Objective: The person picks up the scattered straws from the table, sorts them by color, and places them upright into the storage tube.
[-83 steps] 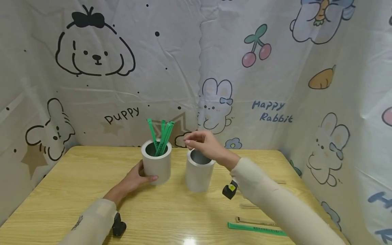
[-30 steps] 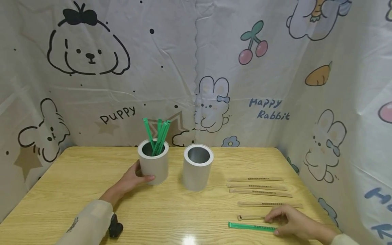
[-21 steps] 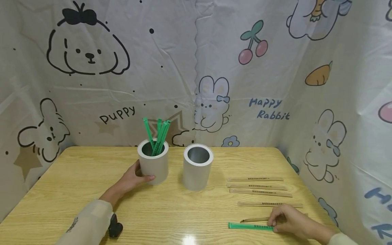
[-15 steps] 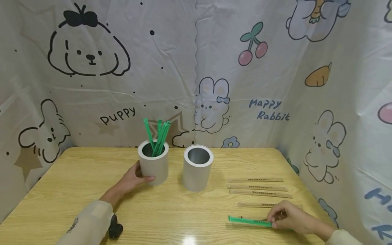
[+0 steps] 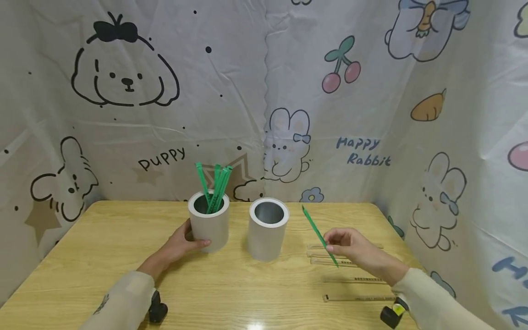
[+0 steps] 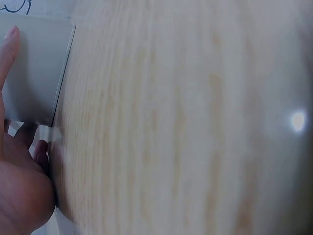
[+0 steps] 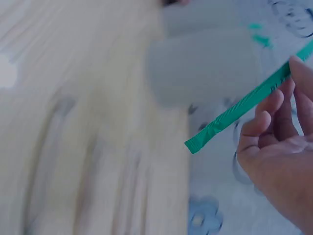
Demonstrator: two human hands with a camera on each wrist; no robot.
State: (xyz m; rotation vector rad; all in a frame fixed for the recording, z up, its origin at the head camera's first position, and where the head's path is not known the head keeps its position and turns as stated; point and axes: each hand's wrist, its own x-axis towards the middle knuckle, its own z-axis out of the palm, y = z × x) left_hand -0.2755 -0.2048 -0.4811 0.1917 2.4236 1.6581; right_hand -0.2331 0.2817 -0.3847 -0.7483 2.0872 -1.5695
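My left hand (image 5: pixel 179 245) holds the lower side of a white cylindrical cup (image 5: pixel 212 230), thumb across its front; in the left wrist view, the cup's wall (image 6: pixel 36 73) lies against the thumb. Several green wrapped straws (image 5: pixel 221 185) lean inside this cup. Beside it to the right stands a second white cup (image 5: pixel 266 243), whose grey inside shows no straws. My right hand (image 5: pixel 359 252) pinches a slim green wrapped straw (image 5: pixel 314 227) between thumb and fingers, raised and tilted right of the second cup. The right wrist view shows the straw's crimped end (image 7: pixel 200 142) pointing away from the fingers.
Several tan wrapped straws (image 5: pixel 354 298) lie roughly parallel on the right of the wooden table (image 5: pixel 231 288), partly hidden by my right hand and sleeve. A patterned cloth (image 5: pixel 239 91) hangs behind and at the sides. Both cups stand near the table's back edge.
The right hand left the second cup, reached down to the right, picked the green straw off the table and lifted it toward the cups. The left hand kept its hold.
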